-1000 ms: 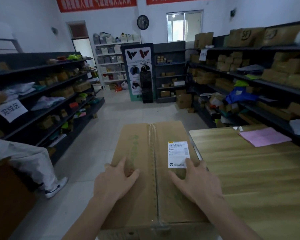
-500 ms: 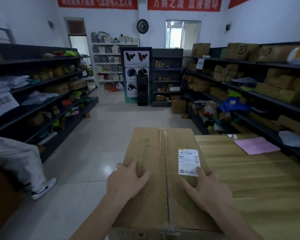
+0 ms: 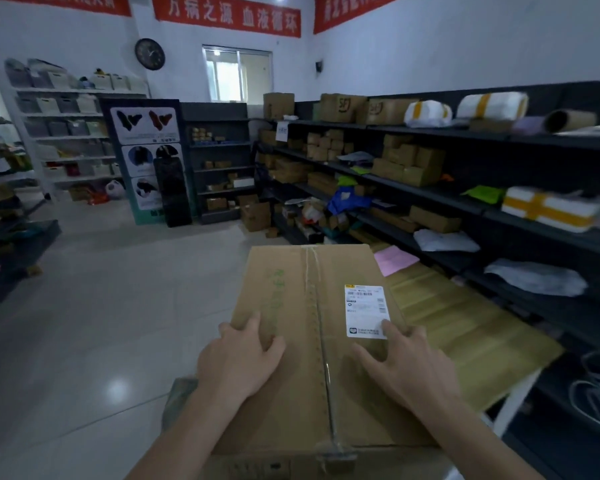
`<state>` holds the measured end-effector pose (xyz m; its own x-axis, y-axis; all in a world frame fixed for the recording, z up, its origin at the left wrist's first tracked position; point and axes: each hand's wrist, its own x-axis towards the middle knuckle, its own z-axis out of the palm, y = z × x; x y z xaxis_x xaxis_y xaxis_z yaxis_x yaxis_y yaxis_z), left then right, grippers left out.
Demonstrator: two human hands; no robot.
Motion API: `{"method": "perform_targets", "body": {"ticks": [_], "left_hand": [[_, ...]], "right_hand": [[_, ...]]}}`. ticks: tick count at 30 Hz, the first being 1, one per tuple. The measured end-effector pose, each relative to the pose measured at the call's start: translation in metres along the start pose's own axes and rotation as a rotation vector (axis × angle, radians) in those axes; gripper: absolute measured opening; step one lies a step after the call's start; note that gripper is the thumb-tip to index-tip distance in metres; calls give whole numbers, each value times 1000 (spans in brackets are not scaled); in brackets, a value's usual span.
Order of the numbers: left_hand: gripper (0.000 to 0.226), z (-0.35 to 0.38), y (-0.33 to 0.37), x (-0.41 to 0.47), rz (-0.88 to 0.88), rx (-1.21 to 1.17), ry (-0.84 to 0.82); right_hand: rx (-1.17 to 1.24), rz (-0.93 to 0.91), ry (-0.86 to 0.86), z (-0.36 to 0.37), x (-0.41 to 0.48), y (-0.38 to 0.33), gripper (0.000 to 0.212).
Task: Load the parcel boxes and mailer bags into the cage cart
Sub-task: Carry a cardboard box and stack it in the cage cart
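Beside the table (image 3: 465, 323), left grip (image 3: 238, 362) and right grip (image 3: 409, 368) rest spread on the taped parcel box (image 3: 302, 278).

hands (image 3: 238, 362) (image 3: 409, 370) 2 | label (image 3: 365, 311) 1 | clock (image 3: 149, 54) 1 | banners (image 3: 227, 17) perhaps 3

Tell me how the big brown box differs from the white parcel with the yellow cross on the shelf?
The big brown box is bare cardboard, clear-taped down its middle; the white parcel is crossed with yellow tape. The box bears a label; the parcel shows none. The left hand and right hand rest on the box; the parcel lies untouched on a shelf. Both are taped shut.
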<state>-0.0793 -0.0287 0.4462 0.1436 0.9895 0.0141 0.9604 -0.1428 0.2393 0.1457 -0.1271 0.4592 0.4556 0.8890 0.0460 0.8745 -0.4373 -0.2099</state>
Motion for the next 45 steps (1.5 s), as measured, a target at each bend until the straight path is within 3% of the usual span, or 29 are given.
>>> {"method": "perform_targets", "body": {"ticks": [9, 23, 34, 37, 45], "left_hand": [[61, 4, 130, 5, 229, 28, 13], [61, 50, 365, -8, 470, 16, -19], [62, 95, 606, -95, 835, -23, -93], [60, 105, 658, -125, 927, -30, -129], [65, 134, 766, -179, 1143, -32, -213]], "right_hand": [[32, 158, 111, -27, 4, 114, 75], [55, 389, 194, -72, 7, 324, 68], [105, 784, 380, -124, -65, 532, 65], [64, 876, 433, -136, -96, 574, 75], [-44, 1120, 376, -154, -146, 649, 72]]}}
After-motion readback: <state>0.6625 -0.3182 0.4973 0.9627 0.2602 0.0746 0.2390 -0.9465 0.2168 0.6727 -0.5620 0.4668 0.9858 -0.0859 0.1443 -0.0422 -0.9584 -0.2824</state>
